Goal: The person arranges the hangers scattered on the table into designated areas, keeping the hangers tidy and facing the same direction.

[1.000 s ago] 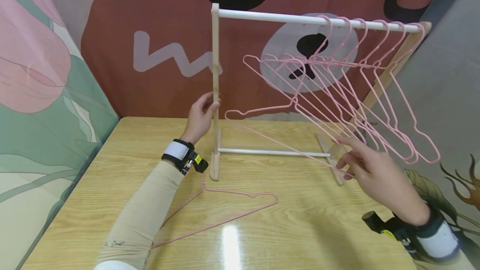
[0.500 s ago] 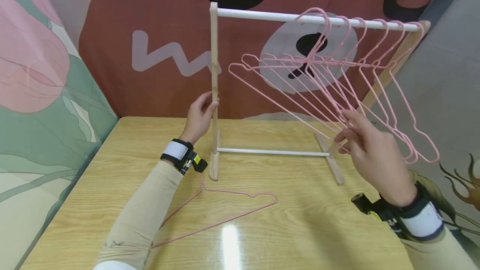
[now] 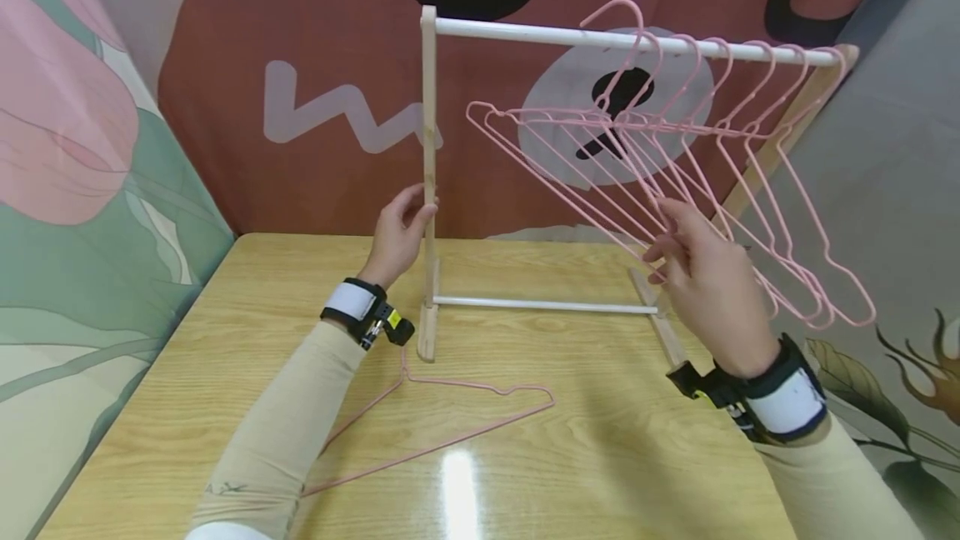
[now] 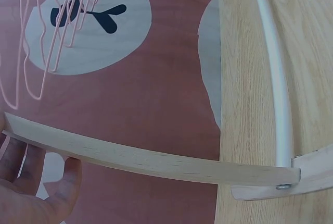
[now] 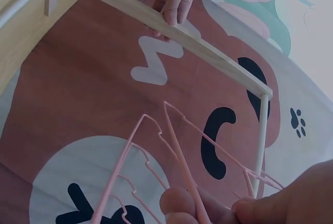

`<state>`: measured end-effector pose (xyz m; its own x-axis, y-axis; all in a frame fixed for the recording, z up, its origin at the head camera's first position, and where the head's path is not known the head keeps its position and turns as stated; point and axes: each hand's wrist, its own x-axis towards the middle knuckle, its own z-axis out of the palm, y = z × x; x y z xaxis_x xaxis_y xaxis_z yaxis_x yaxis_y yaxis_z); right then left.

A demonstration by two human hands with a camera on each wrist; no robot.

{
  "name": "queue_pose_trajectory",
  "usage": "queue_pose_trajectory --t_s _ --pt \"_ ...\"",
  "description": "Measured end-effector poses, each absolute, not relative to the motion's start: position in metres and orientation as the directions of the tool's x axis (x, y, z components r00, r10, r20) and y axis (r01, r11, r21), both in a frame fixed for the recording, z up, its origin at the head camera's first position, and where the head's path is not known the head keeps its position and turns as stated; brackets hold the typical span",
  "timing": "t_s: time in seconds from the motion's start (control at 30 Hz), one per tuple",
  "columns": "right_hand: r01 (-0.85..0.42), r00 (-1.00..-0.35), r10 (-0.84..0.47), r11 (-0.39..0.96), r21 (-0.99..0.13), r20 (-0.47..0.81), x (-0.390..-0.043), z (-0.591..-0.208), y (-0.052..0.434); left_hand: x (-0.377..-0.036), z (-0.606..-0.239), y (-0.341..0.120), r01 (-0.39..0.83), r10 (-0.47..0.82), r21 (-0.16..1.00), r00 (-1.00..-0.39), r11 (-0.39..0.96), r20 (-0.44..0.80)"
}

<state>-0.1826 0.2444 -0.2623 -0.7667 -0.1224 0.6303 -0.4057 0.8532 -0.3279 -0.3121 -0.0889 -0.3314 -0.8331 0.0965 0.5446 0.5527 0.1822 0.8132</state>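
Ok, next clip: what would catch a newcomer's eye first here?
The row of pink hangers crowded on the white rail of the wooden rack, with the right hand pinching the frontmost one. Then the left hand gripping the rack's left post, and a lone pink hanger lying on the table.

This looks like a staged recording corner rather than a lived-in room. A light wood-grain bench (image 3: 225,373) stands boxed in by hung printed cloths: a red-brown backdrop (image 3: 300,65) with cartoon shapes behind, and a green and pink flower-print cloth (image 3: 67,148) at the left. A small wooden clothes rack (image 3: 429,148) with pink wire hangers (image 3: 675,157) stands on the bench.
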Motion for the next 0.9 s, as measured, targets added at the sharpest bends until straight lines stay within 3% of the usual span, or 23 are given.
queue_pose_trajectory --t_s 0.23,0.77,0.9 --pt "-0.428 -0.735 -0.140 0.855 -0.293 0.664 -0.187 -0.268 0.244 -0.312 -0.331 -0.089 0.559 0.102 0.808 -0.829 0.188 0.550" --pt "-0.426 -0.767 -0.175 0.858 -0.286 0.618 -0.196 -0.274 0.235 -0.315 -0.333 -0.089 0.560 0.108 0.809 -0.828 0.176 0.550" --pt "-0.421 -0.792 -0.178 0.852 -0.311 0.584 -0.197 -0.275 0.234 -0.329 -0.346 -0.091 0.564 0.102 0.807 -0.826 0.176 0.555"
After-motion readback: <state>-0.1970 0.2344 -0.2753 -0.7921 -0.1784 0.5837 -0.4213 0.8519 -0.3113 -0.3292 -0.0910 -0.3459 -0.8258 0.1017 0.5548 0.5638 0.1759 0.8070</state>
